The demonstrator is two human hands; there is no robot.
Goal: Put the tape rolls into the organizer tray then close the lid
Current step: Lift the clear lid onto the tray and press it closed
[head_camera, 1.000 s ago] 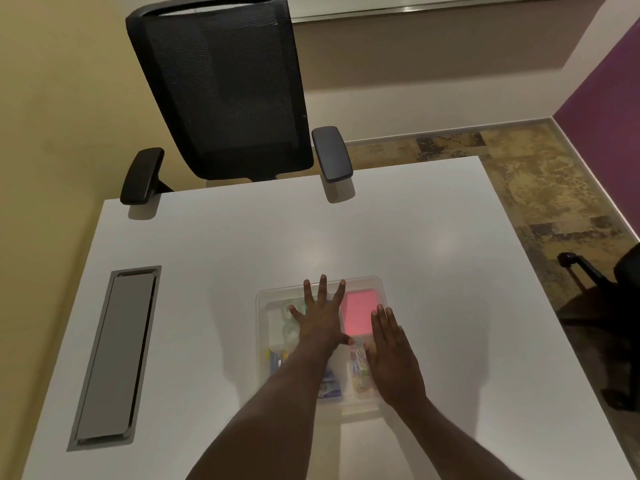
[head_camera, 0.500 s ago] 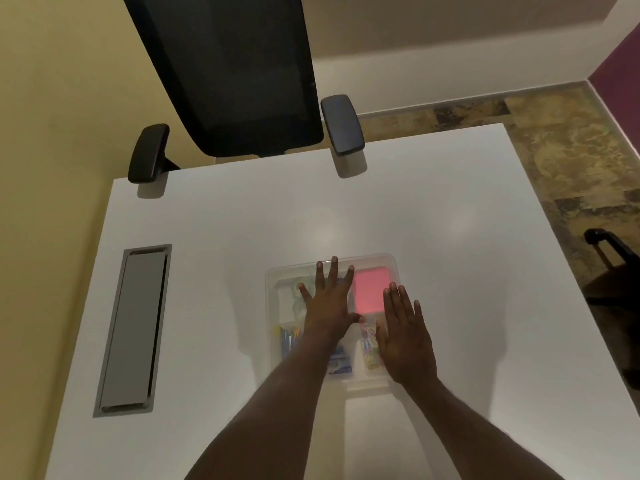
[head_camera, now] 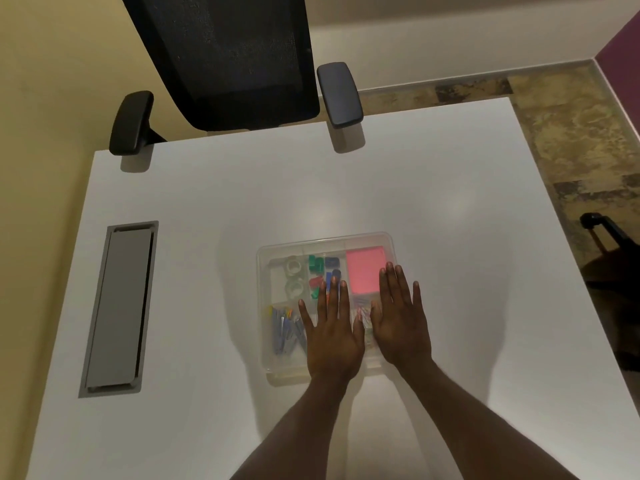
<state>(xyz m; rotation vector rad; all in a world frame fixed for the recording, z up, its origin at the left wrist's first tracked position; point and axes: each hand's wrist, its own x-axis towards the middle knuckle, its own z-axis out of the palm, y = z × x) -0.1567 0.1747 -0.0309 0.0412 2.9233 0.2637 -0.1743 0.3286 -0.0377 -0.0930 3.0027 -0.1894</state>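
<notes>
Clear organizer tray (head_camera: 265,341) is sitting near the middle of the white worktop (head_camera: 450,237), with its clear lid (head_camera: 367,237) lying shut over it. Both hands are resting flat on the lid, palms down, fingers spread, gripping nothing. Left hand (head_camera: 330,336) is covering the near-centre part; right hand (head_camera: 398,327) is lying over the near-right part, its outer fingers reaching past the tray's right edge. The thumbs are nearly touching.

Contents showing through the lid:
- Two clear tape rolls (head_camera: 293,276) are lying in the far-left compartment, one behind the other, with a white item just left of them.
- Small green, blue and red pieces (head_camera: 320,271) are filling the far-middle compartment; cannot tell what they are.
- A pink pad (head_camera: 364,268) is filling the far-right compartment, the right fingertips just overlapping its near corner.
- Blue and orange bits (head_camera: 284,329) are lying in the near-left compartment.
- Mixed small coloured items (head_camera: 363,308) are showing between the two hands; too blurred to name.

A grey cable hatch (head_camera: 119,308) is sitting in the worktop well left of the tray. A black mesh chair (head_camera: 225,57) is standing at the far edge.
</notes>
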